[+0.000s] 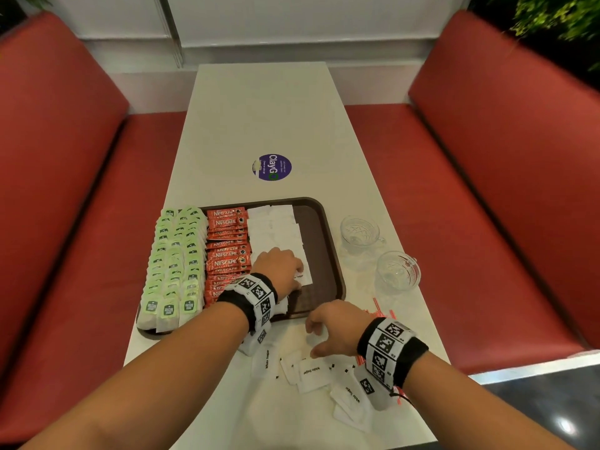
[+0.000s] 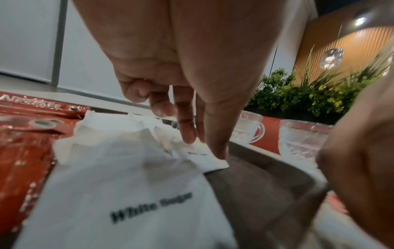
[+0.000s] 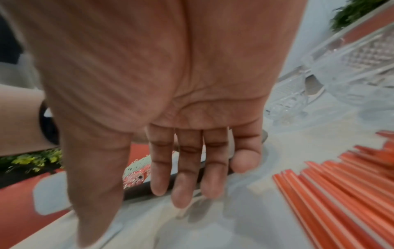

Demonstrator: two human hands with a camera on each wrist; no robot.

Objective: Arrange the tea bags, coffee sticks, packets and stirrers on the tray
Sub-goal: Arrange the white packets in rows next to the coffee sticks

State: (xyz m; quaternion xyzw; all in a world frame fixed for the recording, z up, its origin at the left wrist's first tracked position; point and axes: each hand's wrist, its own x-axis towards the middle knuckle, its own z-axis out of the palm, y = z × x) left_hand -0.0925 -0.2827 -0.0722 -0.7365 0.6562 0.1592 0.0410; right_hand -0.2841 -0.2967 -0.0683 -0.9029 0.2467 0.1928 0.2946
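Observation:
A brown tray [image 1: 337, 271] holds rows of green tea bags [image 1: 175, 254], red coffee sticks [image 1: 227, 241] and white sugar packets [image 1: 276, 228]. My left hand [image 1: 292, 274] is over the near end of the white row. Its thumb and forefinger [image 2: 187, 134] pinch a sugar packet [image 2: 204, 158] that lies on the tray. My right hand [image 1: 313, 339] hovers over the table just in front of the tray, fingers [image 3: 181, 193] relaxed and holding nothing. Loose sugar packets [image 1: 311, 371] lie scattered beneath it. Red stirrers [image 3: 341, 193] lie to its right.
Two empty glass cups [image 1: 358, 230] [image 1: 397, 271] stand on the table right of the tray. A purple round sticker [image 1: 272, 167] marks the table beyond it. Red benches [image 1: 65, 190] [image 1: 503, 190] flank the table on both sides.

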